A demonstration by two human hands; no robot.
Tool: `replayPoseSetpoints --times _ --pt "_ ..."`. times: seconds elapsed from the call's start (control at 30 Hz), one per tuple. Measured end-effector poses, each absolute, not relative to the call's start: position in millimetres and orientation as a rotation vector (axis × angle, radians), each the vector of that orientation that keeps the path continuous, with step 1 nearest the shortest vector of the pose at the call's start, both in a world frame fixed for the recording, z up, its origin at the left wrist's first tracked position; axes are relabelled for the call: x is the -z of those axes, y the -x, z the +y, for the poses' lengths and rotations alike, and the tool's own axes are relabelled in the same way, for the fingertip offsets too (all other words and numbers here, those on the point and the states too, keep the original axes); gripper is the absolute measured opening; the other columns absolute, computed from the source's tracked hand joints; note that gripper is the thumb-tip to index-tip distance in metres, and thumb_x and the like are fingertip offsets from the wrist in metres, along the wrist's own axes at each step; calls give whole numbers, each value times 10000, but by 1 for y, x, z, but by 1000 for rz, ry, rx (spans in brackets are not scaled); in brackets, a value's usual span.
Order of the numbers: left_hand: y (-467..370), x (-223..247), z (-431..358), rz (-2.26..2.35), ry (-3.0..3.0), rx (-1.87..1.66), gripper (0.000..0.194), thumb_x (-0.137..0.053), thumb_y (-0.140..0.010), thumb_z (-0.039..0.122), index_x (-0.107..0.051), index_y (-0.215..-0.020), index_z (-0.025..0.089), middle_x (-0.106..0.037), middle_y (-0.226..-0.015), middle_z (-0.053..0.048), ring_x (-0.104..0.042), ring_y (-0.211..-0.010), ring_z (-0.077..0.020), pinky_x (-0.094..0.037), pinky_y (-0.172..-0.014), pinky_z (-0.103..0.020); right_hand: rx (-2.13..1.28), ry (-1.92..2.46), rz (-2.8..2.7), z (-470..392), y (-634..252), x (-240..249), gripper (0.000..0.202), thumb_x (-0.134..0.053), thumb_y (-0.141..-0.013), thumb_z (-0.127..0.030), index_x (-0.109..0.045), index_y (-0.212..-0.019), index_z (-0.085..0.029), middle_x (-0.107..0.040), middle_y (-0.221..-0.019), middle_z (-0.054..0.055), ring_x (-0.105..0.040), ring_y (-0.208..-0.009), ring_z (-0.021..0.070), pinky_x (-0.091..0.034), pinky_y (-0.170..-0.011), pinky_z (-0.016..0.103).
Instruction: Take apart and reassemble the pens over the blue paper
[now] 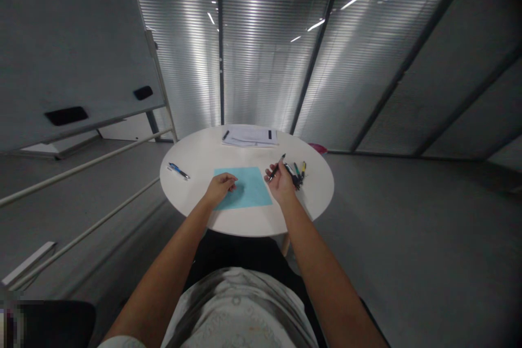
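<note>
A light blue sheet of paper [250, 187] lies flat on the round white table [196, 147]. Over its left part is my left hand [220, 187], closed with bent fingers and thumb drawn together. Whether anything small sits between those fingers I cannot make out. At the sheet's right edge my right hand [283, 184] is closed around a black pen [275, 170], tilted with its upper end pointing away from me. Just beyond that hand lies a group of pens and markers, with a green marker [297, 169] and a yellow one [303, 168]; my hand partly hides the group.
A stack of white papers [248, 136] with dark items on top lies at the table's far edge. On the left are blue pens [178, 171]. A whiteboard on a metal frame [81, 54] stands left of the table, and blinds-covered glass panels rise behind it.
</note>
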State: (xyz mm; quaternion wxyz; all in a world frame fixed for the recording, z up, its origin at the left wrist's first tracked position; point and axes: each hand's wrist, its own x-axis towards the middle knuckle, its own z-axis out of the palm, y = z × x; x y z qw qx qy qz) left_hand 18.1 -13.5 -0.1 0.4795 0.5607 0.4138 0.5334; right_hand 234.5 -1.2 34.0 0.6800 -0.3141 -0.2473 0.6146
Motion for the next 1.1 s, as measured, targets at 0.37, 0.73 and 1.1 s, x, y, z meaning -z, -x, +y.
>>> replayPoseSetpoints --times 0.37,0.73,1.1 --pt "-19 -1 -13 1038 -1344 -1302 178 -672 -690 296 -668 -782 143 -612 -565 -12 -513 -515 -107 -385 -545 -246 -1394 919 -602 -2 -230 -30 176 -530 -824 -354 -538 -913 -202 -465 -501 -87 -353 -327 59 -207 -304 161" --pt "-19 0 -12 1021 -1364 -1309 192 -662 -696 304 -668 -793 138 -620 -561 -17 -521 -510 -111 -393 -539 -251 -1241 1020 -887 -2 -226 -18 311 -564 -627 -231 -537 -936 -222 -649 -787 -50 -457 -369 36 -198 -293 130" --pt "-19 -3 -14 1020 -1377 -1301 191 -650 -694 295 -662 -797 134 -623 -567 -16 -518 -516 -110 -382 -541 -249 -756 1219 -1188 8 -227 -4 635 -429 -643 -86 -437 -1264 -219 -625 -1003 17 -528 -571 99 -428 -486 214"
